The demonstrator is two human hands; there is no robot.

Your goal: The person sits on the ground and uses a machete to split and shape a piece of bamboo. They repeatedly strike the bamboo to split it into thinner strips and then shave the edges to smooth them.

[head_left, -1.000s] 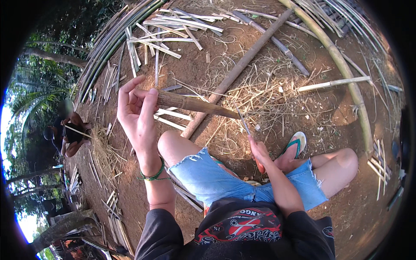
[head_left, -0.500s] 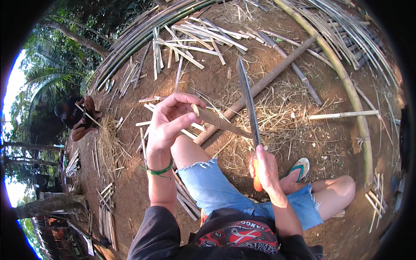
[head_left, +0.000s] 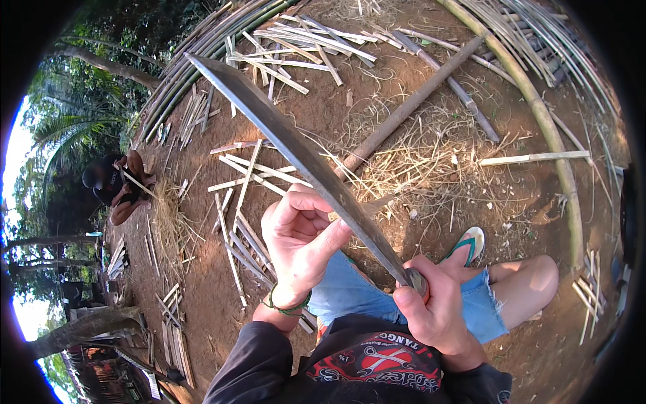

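My right hand (head_left: 434, 306) is closed around the handle of a machete, whose long dark blade (head_left: 282, 145) slants up and to the left across the view. Most of the handle is hidden by the fingers. My left hand (head_left: 303, 236) is closed, pinching a short bamboo strip (head_left: 380, 203) between thumb and fingers. The blade passes in front of that strip and covers its middle. Only the pale cut end by the thumb and the tapered far end show. Whether the blade touches the strip, I cannot tell.
Split bamboo strips (head_left: 252, 176) lie on the ground to the left, and curly shavings (head_left: 437, 165) are heaped ahead. A brown pole (head_left: 410, 101) and a long bamboo pole (head_left: 538, 124) lie farther out. At the far left another person (head_left: 118, 178) crouches holding a strip.
The machete has swung from nearly upright to a leftward slant, its blade now before the bamboo strip. My left hand has moved right and down, and my right hand has turned and lowered.
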